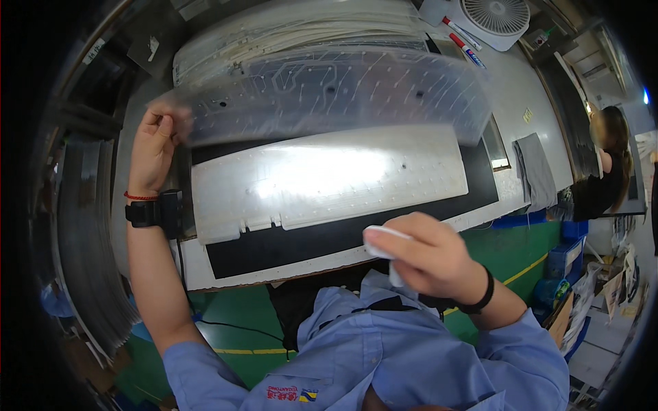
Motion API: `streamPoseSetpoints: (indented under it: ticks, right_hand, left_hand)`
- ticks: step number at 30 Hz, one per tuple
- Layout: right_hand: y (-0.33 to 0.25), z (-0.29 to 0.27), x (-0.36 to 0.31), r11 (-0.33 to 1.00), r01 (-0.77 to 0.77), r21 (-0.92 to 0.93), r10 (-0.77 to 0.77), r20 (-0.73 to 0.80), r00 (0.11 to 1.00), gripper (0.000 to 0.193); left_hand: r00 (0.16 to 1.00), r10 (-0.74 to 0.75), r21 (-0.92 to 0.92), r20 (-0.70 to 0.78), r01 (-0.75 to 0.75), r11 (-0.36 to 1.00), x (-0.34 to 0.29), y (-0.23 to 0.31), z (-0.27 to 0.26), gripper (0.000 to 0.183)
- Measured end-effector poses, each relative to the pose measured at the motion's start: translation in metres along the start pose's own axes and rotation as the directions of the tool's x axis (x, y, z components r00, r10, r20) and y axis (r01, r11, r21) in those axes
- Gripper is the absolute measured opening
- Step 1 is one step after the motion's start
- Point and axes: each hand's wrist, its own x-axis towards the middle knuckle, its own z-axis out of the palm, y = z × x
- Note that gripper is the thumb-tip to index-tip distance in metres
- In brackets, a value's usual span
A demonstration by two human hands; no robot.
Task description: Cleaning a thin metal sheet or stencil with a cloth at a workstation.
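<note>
My left hand (162,131) pinches the left end of a translucent film sheet (295,92) printed with fine circuit-like lines and a few dark dots. The sheet is raised and slightly blurred. Under it, a silvery-white panel (329,175) with small raised dots and notches on its near edge lies on a black mat (288,250). A bright glare covers the panel's middle. My right hand (432,257) is closed around a folded white cloth (384,241), held above the mat's near edge and apart from the panel.
Behind the film lies a stack of similar translucent sheets (295,31). A white fan (497,15) and red-capped markers (466,48) stand at the far right. A grey cloth (535,171) hangs over the right table edge. Thin stacked sheets (86,233) stand at the left. Another person (610,157) is at the right.
</note>
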Motion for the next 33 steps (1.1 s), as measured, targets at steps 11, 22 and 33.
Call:
streamPoseSetpoints:
  ticks: [11, 22, 33]
  right_hand:
    - [0.011, 0.047, 0.004, 0.998, -0.062, 0.027, 0.062, 0.005, 0.998, 0.048]
    - [0.007, 0.054, 0.004, 0.996, -0.091, 0.013, 0.091, -0.022, 0.996, 0.041]
    - [0.007, 0.055, 0.005, 0.998, -0.062, -0.024, 0.061, -0.035, 0.997, 0.042]
  left_hand:
    - [0.962, -0.144, -0.004, -0.232, 0.147, 0.989, 0.004, 0.013, 0.038, 0.041]
    - [0.971, -0.177, 0.013, -0.163, 0.181, 0.983, 0.002, 0.018, 0.036, 0.029]
    - [0.903, 0.014, -0.017, -0.430, -0.024, 1.000, 0.002, 0.033, 0.049, 0.049]
